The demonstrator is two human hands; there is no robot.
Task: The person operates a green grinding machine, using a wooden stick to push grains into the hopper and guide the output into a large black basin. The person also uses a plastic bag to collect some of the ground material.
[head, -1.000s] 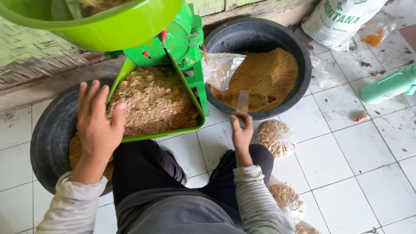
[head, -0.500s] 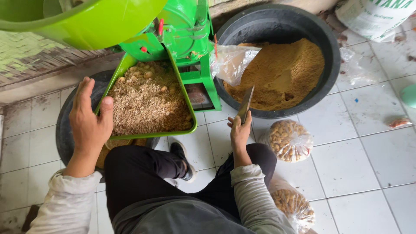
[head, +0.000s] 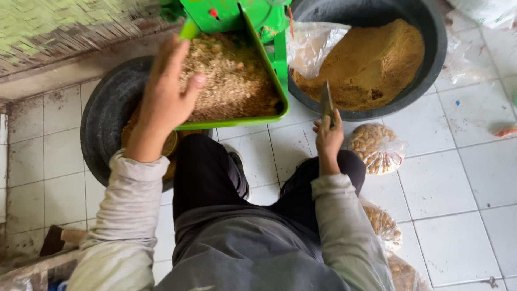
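Left hand (head: 164,97), fingers spread, pressed flat on the coarse meal (head: 231,81) in the green chute tray (head: 269,75), spilling into the black tub (head: 105,124) beneath. Right hand (head: 328,137), fingers curled around a knife (head: 326,102) (blade up), resting on the knee beside the second tub (head: 431,59) of fine meal.

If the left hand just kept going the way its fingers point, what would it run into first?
The left hand points up and slightly right over the green chute. Going on, it would probably meet the coarse ground meal heaped in it first, though its height above the meal is unclear.
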